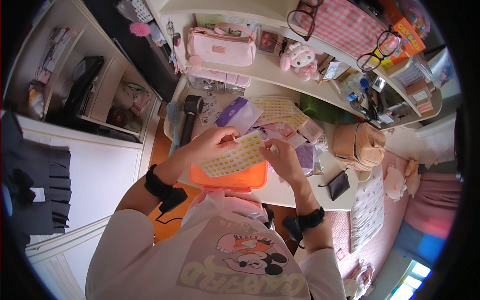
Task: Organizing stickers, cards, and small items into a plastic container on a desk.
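Between my two hands is a white sheet of small yellow round stickers (234, 157), tilted above an orange plastic box or tray (240, 179) at the desk's front edge. My left hand (221, 140) grips the sheet's upper edge with fingers curled. At the right end, my right hand (281, 155) pinches the sheet between thumb and fingers; something small and white shows by its fingertips. Beyond the hands lie more sheets of yellow stickers (275, 106), overlapping one another. Beside them rests a purple and white packet (236, 112).
A black hair tool (191, 112) and a grey brush (173, 112) are at the desk's left. To the right stand a tan case (358, 144) and a small black pouch (338, 185). Behind, the shelf holds a pink handbag (221, 47) and a plush toy (300, 60).
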`<state>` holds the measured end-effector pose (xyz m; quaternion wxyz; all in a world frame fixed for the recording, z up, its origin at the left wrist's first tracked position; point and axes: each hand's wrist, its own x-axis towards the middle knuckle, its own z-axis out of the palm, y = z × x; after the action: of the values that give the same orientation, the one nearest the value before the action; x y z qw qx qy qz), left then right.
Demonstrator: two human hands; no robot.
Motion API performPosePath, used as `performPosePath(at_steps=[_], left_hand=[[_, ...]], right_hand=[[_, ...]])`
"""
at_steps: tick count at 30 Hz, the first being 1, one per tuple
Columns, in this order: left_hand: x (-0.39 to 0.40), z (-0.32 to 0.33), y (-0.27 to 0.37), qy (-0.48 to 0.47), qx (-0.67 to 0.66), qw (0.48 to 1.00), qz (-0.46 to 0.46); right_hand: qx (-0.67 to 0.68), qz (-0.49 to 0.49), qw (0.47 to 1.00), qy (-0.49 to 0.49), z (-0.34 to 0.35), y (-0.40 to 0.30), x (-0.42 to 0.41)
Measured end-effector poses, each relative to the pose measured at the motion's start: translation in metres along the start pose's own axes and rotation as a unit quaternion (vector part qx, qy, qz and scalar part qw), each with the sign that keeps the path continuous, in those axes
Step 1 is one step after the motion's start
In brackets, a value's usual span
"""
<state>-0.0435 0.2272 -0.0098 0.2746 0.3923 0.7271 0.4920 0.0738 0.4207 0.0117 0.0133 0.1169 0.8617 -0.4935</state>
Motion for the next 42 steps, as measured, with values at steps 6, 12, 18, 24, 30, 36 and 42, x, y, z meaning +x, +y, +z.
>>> performPosePath(at_steps=[6,12,18,24,30,36,42], left_hand=[[-0.014,-0.025,-0.032,-0.126,-0.045,0.985,-0.105],[-0.016,-0.012,-0.051,-0.078,0.078,0.991,-0.071],[-0.02,0.02,-0.095,-0.148,0.242,0.956,-0.078],[-0.013,0.056,-0.129,-0.172,0.389,0.896,-0.126],[-0.019,0.063,-0.146,-0.126,0.449,0.885,-0.017],[-0.029,0.058,-0.123,-0.123,0.509,0.851,0.038],[-0.017,0.047,-0.073,-0.264,0.383,0.877,-0.12]], right_hand=[[0.011,0.134,0.991,-0.016,0.01,0.049,-0.011],[-0.009,0.166,0.984,-0.066,0.026,0.045,-0.019],[-0.27,0.108,0.953,-0.08,0.051,0.045,-0.017],[-0.261,0.13,0.954,-0.075,0.049,0.047,-0.018],[-0.265,0.094,0.958,-0.061,0.038,0.051,-0.022],[-0.215,0.095,0.971,-0.046,0.036,0.055,-0.024],[-0.062,0.04,0.996,0.053,0.029,0.057,-0.016]])
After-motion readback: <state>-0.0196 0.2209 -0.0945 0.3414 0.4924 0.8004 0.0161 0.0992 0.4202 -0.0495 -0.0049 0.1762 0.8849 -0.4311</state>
